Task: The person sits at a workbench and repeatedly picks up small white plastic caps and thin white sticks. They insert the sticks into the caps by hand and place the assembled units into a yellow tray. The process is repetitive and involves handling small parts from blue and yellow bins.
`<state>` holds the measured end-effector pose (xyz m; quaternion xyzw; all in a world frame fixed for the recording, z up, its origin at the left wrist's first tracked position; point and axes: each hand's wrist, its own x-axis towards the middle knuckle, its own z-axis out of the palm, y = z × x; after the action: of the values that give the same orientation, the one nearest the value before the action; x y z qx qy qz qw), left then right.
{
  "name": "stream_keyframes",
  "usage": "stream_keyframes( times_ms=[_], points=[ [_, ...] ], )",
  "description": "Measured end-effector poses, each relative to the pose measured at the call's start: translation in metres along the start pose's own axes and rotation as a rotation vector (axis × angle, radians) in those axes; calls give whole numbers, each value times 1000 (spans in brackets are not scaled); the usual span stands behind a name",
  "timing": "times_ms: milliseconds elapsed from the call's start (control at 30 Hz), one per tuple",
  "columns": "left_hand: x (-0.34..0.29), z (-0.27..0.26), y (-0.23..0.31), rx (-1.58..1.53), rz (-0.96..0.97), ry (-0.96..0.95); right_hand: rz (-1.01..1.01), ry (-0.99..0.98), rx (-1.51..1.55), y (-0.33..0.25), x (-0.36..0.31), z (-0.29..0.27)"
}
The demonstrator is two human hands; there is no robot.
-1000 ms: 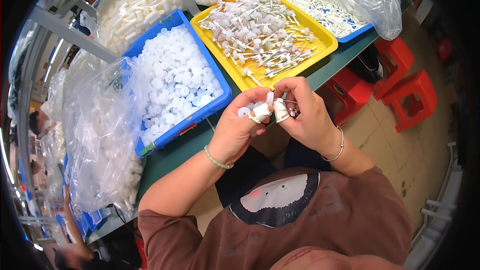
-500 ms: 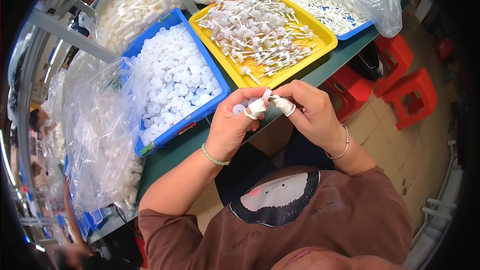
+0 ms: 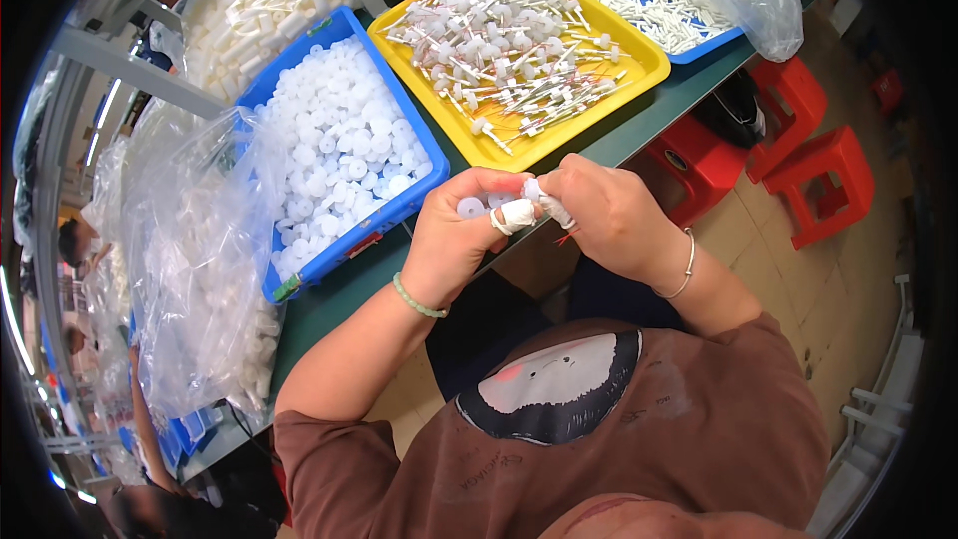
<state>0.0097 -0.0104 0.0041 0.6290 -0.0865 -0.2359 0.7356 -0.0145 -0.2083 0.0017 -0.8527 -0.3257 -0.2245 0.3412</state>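
Observation:
My left hand [image 3: 454, 230] is closed at the table's near edge, its wrapped thumb and forefinger pinching a translucent white plastic cap [image 3: 531, 189]. More round white caps [image 3: 470, 208] rest in the fingers of that hand. My right hand [image 3: 617, 210] meets it there, fingers closed and its wrapped thumb against the pinched cap. Thin red wires [image 3: 567, 237] poke out below the right hand; the rest of that piece is hidden in its fingers. White wrapping covers both thumbs.
A blue bin [image 3: 434, 180] holds loose white caps. Beside it, a yellow tray [image 3: 539, 152] holds white sticks with caps and red wires. White sticks fill a blue tray [image 3: 689, 57] at the far right. Plastic bags [image 3: 200, 269] lie left; red stools [image 3: 818, 185] stand right.
My right hand has turned and closed more over the pinched cap, its fingers curling down. Red wires now show below it. The left hand has hardly moved.

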Motion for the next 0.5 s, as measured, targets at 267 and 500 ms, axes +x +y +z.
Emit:
stream_keyframes(
  times_ms=[267, 500],
  points=[
    [2, -1, -4, -292, -32, -78, 213, 54, 424, -2, 2, 12],
    [-1, 2, 3, -387, -54, -19, 379, 240, -133, 82, 39, -79]
  ],
)
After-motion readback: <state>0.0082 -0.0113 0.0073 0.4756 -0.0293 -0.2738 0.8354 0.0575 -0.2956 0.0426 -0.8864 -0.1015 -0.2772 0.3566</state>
